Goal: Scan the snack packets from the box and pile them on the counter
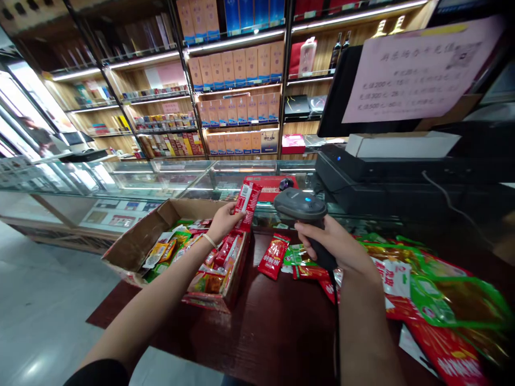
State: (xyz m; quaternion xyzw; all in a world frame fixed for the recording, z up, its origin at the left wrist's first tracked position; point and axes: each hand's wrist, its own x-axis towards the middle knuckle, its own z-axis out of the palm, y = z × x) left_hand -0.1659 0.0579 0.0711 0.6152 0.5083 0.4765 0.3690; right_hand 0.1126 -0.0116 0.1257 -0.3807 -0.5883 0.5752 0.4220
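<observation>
My left hand (226, 221) pinches a red snack packet (248, 201) by its lower end, its barcode side turned toward me, above the right rim of an open cardboard box (173, 206). Inside that box lie several snack packets (219, 257) in red, green and orange. My right hand (322, 238) is wrapped round the handle of a black barcode scanner (301, 202) with a blue light on top. The scanner's head points left toward the held packet, apart from it. Below the scanner, a red packet (274, 256) and a green packet (298, 254) lie on the dark table.
A pile of larger red and green snack bags (426, 300) covers the table's right side. Behind stand a black monitor with a pink paper sign (414, 75), a white box (402, 145) and a glass display counter (193, 179). Stocked shelves (237, 64) line the wall.
</observation>
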